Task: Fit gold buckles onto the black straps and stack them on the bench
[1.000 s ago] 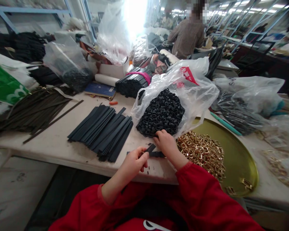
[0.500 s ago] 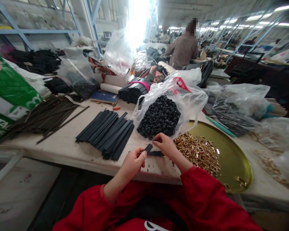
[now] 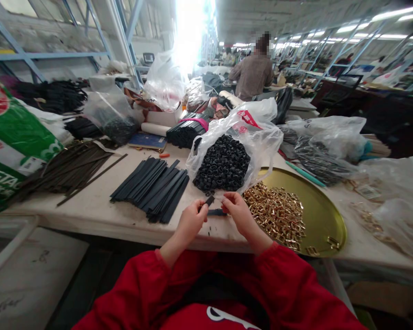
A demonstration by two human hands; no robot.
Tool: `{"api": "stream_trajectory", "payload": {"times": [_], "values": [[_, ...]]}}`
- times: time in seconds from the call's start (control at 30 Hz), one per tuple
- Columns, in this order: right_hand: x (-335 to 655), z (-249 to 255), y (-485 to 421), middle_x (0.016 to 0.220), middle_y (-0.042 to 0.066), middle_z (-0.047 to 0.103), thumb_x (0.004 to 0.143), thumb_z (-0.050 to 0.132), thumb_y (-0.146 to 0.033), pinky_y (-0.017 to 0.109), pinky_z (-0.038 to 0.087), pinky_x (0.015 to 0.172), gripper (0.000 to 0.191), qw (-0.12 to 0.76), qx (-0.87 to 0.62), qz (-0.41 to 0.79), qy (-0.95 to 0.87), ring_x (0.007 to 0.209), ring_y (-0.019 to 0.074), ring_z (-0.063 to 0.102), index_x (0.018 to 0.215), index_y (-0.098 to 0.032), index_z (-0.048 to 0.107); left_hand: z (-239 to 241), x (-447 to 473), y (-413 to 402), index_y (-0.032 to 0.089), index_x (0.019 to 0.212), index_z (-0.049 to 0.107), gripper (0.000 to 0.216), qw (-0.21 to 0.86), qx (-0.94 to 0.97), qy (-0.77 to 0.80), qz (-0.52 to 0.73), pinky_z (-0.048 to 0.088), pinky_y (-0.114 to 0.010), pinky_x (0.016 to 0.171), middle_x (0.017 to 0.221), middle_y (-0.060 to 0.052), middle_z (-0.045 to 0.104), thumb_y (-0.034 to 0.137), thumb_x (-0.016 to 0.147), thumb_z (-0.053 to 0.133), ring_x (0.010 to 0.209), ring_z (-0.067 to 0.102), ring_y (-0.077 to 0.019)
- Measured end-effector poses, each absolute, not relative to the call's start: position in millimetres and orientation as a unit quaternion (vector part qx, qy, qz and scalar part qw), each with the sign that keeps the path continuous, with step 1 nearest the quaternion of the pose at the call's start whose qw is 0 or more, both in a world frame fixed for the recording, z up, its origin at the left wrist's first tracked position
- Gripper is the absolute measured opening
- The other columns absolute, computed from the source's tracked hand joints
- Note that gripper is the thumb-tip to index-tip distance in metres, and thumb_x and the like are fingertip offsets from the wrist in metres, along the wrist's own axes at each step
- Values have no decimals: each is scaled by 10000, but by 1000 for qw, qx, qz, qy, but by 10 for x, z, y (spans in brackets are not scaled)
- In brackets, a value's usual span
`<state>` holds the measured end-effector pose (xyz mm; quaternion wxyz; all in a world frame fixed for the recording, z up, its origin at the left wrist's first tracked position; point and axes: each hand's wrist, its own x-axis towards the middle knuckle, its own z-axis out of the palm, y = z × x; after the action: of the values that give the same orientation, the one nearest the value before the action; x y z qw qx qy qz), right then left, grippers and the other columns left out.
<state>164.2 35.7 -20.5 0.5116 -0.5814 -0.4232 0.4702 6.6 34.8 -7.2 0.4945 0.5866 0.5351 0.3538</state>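
Now both of our hands meet over the near edge of the table (image 3: pixel 99 211), just in front of the open plastic bag (image 3: pixel 261 133) of black rings (image 3: pixel 223 164). A second ago our right hand (image 3: pixel 238 211) had its fingertips down in the foot of that ring heap. It has since drawn back toward us and closed in on the short black strip (image 3: pixel 216 212), so the strip is now held from both ends instead of one. Our left hand (image 3: pixel 192 221) stays pinched on the strip's left part, where one end sticks up at a slant. The right thumb and fingers are closed at its right end, though we cannot tell whether a ring came along between them, as it would be too small to see. The strip hangs just above the tabletop between the hands. The stack of longer black strips (image 3: pixel 151 188) lies to our left, and the gold buckles (image 3: pixel 275 213) sit on the brass tray (image 3: pixel 320 215) just to our right, both untouched. Another person (image 3: pixel 253 75) stands far back, turned away.
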Motion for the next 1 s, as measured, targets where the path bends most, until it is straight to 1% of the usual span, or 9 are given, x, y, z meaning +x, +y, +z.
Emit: {"api": "stream_trajectory", "payload": {"times": [0.1,0.2,0.37,0.47,0.6,0.73,0.8,0.9,1.0], "values": [[1745,-280,399,642,-23,537,663,585,-343,282,417,574,225,493,-598,432,-461,578,139,509,807,-178,539,-149,11,440,159,796,504,240,512,553,542,372,293,-182,385,478,70,488,391,774,447,348,386,-65],[1802,-272,475,730,10,565,706,561,-279,301,415,653,150,455,-616,352,-538,659,161,523,814,-174,569,-183,-84,414,160,803,471,257,524,527,544,389,280,-170,376,488,75,472,412,785,426,342,368,-53],[1741,-215,750,941,82,568,803,457,-148,293,407,763,181,245,-658,126,-701,816,181,555,920,-161,595,-166,-184,342,157,831,472,270,543,503,541,400,257,-164,362,474,82,462,422,780,459,332,357,-48],[1659,-250,911,969,89,572,799,502,-154,278,406,748,173,174,-658,104,-725,834,186,566,935,-174,607,-187,-199,352,157,827,492,267,550,500,535,402,265,-163,366,467,81,466,420,780,479,333,365,-48],[1616,-347,1024,879,83,590,752,569,-151,286,403,725,90,151,-658,117,-729,807,199,571,827,-177,610,-236,-208,373,165,817,510,263,556,506,540,379,281,-167,374,467,82,469,422,789,469,337,370,-53],[1704,-366,1005,879,86,591,742,553,-143,304,405,731,110,160,-670,123,-715,826,204,561,849,-163,570,-240,-194,373,169,843,521,261,556,526,547,338,280,-174,368,465,83,468,416,799,448,338,358,-61],[1753,-339,945,812,53,591,747,546,-178,295,416,693,98,187,-673,153,-699,766,184,561,845,-167,545,-228,-164,370,169,840,531,261,551,542,542,329,289,-177,380,473,78,471,411,807,438,357,367,-66],[1762,-268,798,668,-18,549,711,596,-307,271,417,589,171,306,-645,331,-617,614,142,529,790,-180,513,-195,-91,365,168,832,546,254,537,567,530,332,309,-180,411,488,69,477,397,814,438,398,395,-73],[1692,-165,614,652,-38,543,644,660,-379,264,416,572,305,415,-572,507,-493,577,116,509,827,-170,536,-140,-16,360,170,849,553,254,523,583,523,336,312,-183,425,498,67,478,395,818,440,408,402,-76]]}}
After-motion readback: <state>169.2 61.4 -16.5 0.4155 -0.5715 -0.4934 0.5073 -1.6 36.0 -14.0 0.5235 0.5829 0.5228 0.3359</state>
